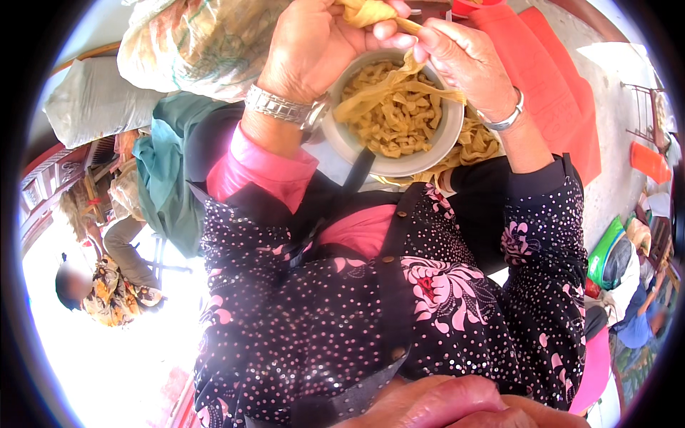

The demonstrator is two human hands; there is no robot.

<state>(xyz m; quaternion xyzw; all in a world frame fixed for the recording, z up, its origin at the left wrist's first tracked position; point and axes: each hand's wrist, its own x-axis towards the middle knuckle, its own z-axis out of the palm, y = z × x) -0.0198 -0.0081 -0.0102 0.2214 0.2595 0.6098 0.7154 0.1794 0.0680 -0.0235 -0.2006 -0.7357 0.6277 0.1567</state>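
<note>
My left hand [314,46], with a metal watch at the wrist, is closed on a soft yellow-brown strip [367,13] bunched at the fingers near the top edge. Thumb and fingers of my right hand [462,60], above a silver bangle, pinch the same strip, and the two hands nearly meet. Under them is a white bowl [448,135] holding many short, twisted or knotted pieces [399,125] of the same colour. A longer flat strip [378,96] lies across the bowl. More loose strips [477,143] lie beside it at the right.
A large filled plastic sack [200,46] stands at the left, near a teal cloth [171,164]. Red sheeting [539,85] spreads at the right, by an orange-red object [649,162]. One person [118,292] sits far left; another [638,324] is far right.
</note>
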